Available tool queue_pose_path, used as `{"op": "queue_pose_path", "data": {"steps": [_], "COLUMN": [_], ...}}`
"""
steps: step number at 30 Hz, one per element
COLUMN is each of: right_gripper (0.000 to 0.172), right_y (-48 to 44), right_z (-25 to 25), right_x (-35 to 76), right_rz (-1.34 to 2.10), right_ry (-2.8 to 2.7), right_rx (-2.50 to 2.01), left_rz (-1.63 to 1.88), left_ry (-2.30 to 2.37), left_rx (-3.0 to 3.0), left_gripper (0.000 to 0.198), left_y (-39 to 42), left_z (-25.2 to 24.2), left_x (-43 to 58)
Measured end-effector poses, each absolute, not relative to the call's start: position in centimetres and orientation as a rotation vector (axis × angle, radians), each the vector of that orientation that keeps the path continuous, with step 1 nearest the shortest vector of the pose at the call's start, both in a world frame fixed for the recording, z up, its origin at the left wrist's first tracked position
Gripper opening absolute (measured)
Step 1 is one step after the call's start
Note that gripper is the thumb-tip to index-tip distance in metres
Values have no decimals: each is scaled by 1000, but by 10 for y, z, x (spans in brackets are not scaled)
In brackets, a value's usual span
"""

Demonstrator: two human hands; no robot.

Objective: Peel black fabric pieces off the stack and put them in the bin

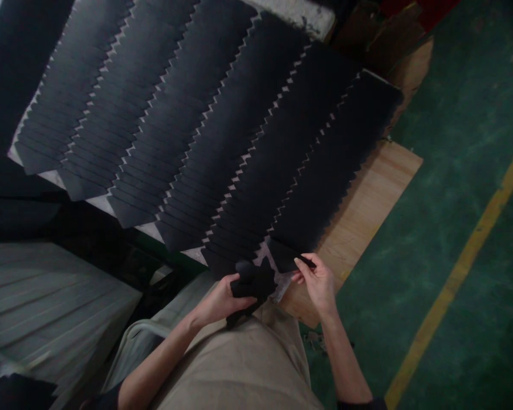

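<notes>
My left hand (226, 299) is closed around a bunch of dark fabric pieces (259, 280), held close to my body. To its right, my right hand (316, 280) pinches the edge of a single dark fabric piece (284, 254) at the near end of the rightmost row. Long rows of overlapping dark fabric pieces (222, 131) cover the surface before me, with pale zigzag gaps between the rows. Pale backing shows between my two hands, near the row's end.
A wooden board (359, 210) juts out under the rows at the right. Beyond it lies a green floor (461, 188) with a yellow line (465, 267). At lower left stands a grey ridged block (55, 307), and a red item (427, 11) is at the top right.
</notes>
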State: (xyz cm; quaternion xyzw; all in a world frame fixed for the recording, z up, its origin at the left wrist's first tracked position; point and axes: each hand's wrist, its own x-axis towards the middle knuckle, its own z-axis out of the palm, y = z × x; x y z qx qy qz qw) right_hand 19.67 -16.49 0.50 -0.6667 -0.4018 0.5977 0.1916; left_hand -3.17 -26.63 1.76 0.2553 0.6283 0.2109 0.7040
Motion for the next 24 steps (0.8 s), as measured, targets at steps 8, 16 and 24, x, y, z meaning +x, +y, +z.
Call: {"op": "queue_pose_path", "data": {"steps": [8,16,24], "right_gripper": [49,55,49], "right_y": [-165,-165,-165], "right_z": [4,3,3], "right_x": [198,197,196], "right_rz": [1696,1678,1689], "right_ry": [-1129,-1133,-1215], "right_rx": [-1905,-1925,-1913], "left_rz": [401,549,600], "left_ry": [1441,1318,1272], "left_rx": [716,798,1088], "left_gripper": [40,48,53], "left_y": [-255,-233,-213], "left_z": [31,41,42], "left_x": [-34,-29,-24]}}
